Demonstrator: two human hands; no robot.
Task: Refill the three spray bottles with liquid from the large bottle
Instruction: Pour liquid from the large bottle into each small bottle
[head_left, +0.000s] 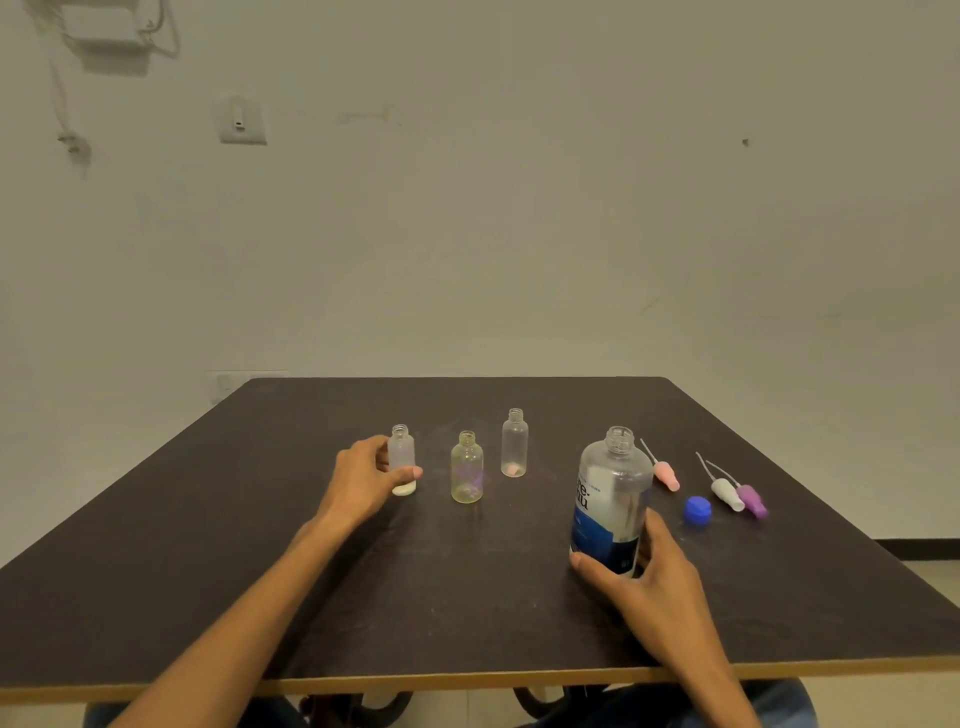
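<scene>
While the dark surface (467, 597) fills the lower half of the frame, the left hand (363, 480) at centre left curls its fingers and thumb round the frosted spray bottle (402, 460), which stands upright with its neck uncapped and a white base. Just to the right of it stands the yellowish spray bottle (466, 467), also uncapped, and further right and a little higher in the frame the clear spray bottle (514, 443), uncapped, with something pinkish at its bottom. At lower centre right, the right hand (649, 566) grips the large bottle (613, 499) low on its body, thumb in front and fingers behind; the bottle is uncapped, leans slightly, and bears a blue and white label. Right of it on the surface lie a pink spray head (666, 474), a blue cap (697, 510), a white spray head (726, 493) and a purple spray head (752, 500), the last two just beside each other, each with a thin tube pointing to the upper left of the frame
</scene>
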